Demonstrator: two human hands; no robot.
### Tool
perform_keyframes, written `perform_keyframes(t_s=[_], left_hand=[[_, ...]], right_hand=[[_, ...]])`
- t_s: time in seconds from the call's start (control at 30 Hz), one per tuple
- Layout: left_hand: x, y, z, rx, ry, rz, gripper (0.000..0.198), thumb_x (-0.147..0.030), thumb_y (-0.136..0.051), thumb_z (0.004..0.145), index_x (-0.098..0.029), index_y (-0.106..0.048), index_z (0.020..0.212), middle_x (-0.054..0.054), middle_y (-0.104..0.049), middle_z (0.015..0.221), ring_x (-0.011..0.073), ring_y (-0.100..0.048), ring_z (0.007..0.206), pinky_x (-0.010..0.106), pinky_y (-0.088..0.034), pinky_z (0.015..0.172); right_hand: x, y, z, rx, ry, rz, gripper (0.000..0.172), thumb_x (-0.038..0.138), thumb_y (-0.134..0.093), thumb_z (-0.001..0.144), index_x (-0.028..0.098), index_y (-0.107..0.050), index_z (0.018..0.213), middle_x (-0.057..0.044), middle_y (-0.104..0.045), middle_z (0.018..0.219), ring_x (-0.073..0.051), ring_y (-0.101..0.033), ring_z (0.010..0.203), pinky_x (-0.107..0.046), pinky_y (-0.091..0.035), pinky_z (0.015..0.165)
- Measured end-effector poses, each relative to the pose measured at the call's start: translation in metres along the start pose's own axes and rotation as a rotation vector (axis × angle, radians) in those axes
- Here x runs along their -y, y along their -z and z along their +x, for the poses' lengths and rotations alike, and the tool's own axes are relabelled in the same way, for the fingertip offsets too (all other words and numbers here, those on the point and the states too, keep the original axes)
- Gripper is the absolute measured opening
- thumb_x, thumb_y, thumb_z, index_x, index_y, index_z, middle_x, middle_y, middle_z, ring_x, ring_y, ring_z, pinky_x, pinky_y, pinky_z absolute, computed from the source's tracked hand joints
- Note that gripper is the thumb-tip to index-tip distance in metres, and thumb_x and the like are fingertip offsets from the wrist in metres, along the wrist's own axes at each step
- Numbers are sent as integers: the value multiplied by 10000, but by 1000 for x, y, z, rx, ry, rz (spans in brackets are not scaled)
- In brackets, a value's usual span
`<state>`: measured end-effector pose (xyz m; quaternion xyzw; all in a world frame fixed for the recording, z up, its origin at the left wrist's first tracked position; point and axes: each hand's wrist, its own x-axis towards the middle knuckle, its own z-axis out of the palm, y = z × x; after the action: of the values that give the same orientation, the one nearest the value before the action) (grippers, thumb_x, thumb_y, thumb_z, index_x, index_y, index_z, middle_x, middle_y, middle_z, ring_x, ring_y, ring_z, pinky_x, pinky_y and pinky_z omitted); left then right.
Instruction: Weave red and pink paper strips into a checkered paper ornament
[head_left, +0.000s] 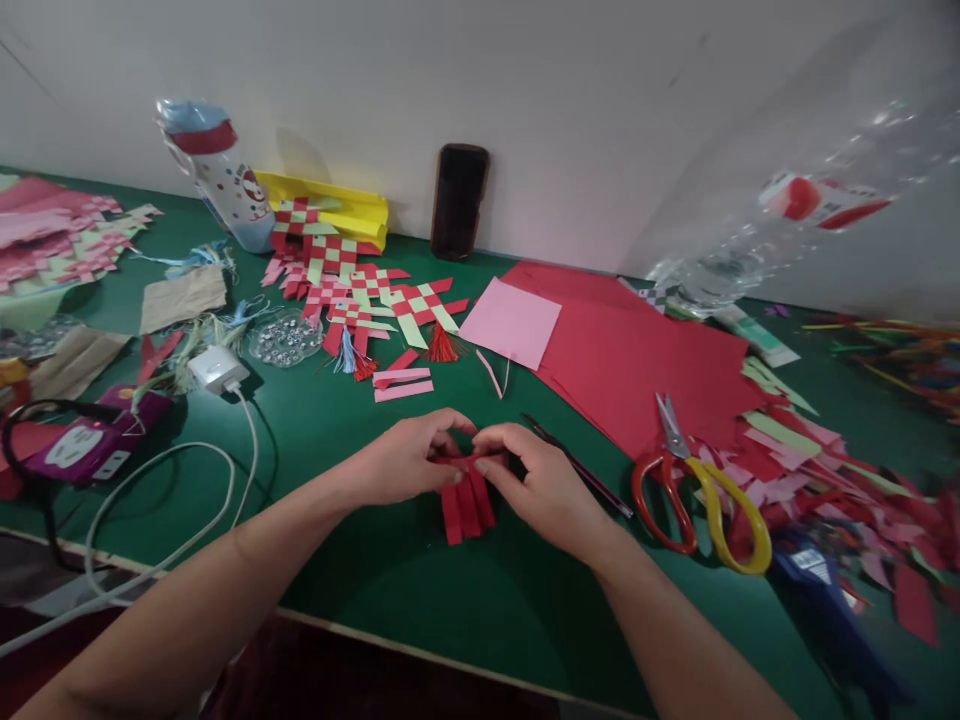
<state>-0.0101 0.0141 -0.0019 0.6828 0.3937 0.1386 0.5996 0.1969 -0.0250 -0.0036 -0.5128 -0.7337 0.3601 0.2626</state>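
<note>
A piece of red paper (468, 508), cut or folded into strips at its near end, hangs between my two hands just above the green table. My left hand (409, 455) pinches its upper left part between thumb and fingers. On the other side, my right hand (536, 480) grips its upper right part, thumb on top. The fingertips of both hands nearly meet and cover the paper's far edge. Beyond them lie pink paper strips (403, 384) and several woven paper fish (424, 305), one with a red tassel (442, 343). A dark slim tool (581, 465) rests beside my right hand.
Scissors (675, 440) with red and yellow handles lie at right by paper scraps (832, 470). Red sheets (622, 350) and a pink square (514, 322) sit behind. A phone (459, 200) leans on the wall. At left are a white charger (218, 370), its cable, and a bottle (225, 175).
</note>
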Motion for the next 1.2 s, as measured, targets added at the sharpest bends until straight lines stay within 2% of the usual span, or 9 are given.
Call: perform_keyframes(t_s=[0.1, 0.23, 0.37, 0.47, 0.63, 0.83, 1.07, 1.2], left_hand=[[1, -3, 2, -67, 0, -110, 396, -257, -645, 775, -186, -519, 1144, -16, -650, 806, 120, -594, 685, 236, -429, 625], [1, -3, 2, -98, 14, -218, 393, -258, -675, 755, -169, -543, 1114, -18, -630, 796, 107, -581, 669, 229, -438, 627], [-1, -4, 1, -53, 22, -222, 383, -323, -723, 748, -152, -594, 1065, -2, -635, 803, 113, -573, 687, 229, -425, 631], [-3, -6, 1, -27, 13, -207, 310, -400, -686, 808, -141, -632, 970, 21, -642, 820, 115, -553, 688, 234, -415, 624], [-4, -7, 1, -57, -30, -32, 313, -443, -585, 886, -152, -618, 775, -28, -488, 634, 90, -390, 556, 225, -290, 507], [-6, -6, 1, -6, 40, -137, 329, -463, -617, 851, -159, -573, 732, -53, -457, 592, 82, -448, 530, 201, -393, 511], [-7, -7, 1, -17, 38, -168, 307, -428, -620, 851, -152, -577, 724, -58, -461, 581, 68, -436, 526, 179, -373, 492], [-7, -7, 1, -56, 30, -189, 259, -373, -650, 834, -151, -578, 721, -58, -467, 586, 65, -423, 527, 185, -369, 495]], right_hand=[[-3, 1, 0, -56, -103, 235, 284, 334, -585, 899, 229, -567, 1163, -64, -684, 1028, -185, -664, 946, -342, -541, 817], [-3, 2, 1, -115, -171, 378, 339, 389, -631, 856, 209, -572, 1137, -39, -666, 916, -165, -667, 858, -314, -563, 772], [0, 0, 1, -126, -180, 368, 320, 374, -648, 835, 212, -582, 1102, -26, -652, 882, -154, -660, 814, -292, -562, 735], [0, -3, 0, -117, -177, 355, 320, 379, -650, 839, 213, -583, 1104, -31, -651, 889, -155, -660, 814, -291, -561, 727], [2, -5, -1, -115, -167, 361, 308, 368, -654, 838, 215, -578, 1094, -27, -655, 876, -153, -663, 813, -295, -564, 743], [6, -3, 0, -122, -173, 384, 318, 381, -638, 836, 209, -557, 1090, -19, -658, 844, -145, -660, 777, -287, -560, 721], [8, -4, 0, -136, -196, 434, 346, 388, -648, 825, 204, -555, 1103, -10, -644, 834, -140, -644, 754, -279, -540, 698], [7, -1, 0, -106, -216, 445, 417, 449, -603, 867, 198, -525, 1190, -19, -648, 850, -135, -621, 715, -275, -525, 662]])
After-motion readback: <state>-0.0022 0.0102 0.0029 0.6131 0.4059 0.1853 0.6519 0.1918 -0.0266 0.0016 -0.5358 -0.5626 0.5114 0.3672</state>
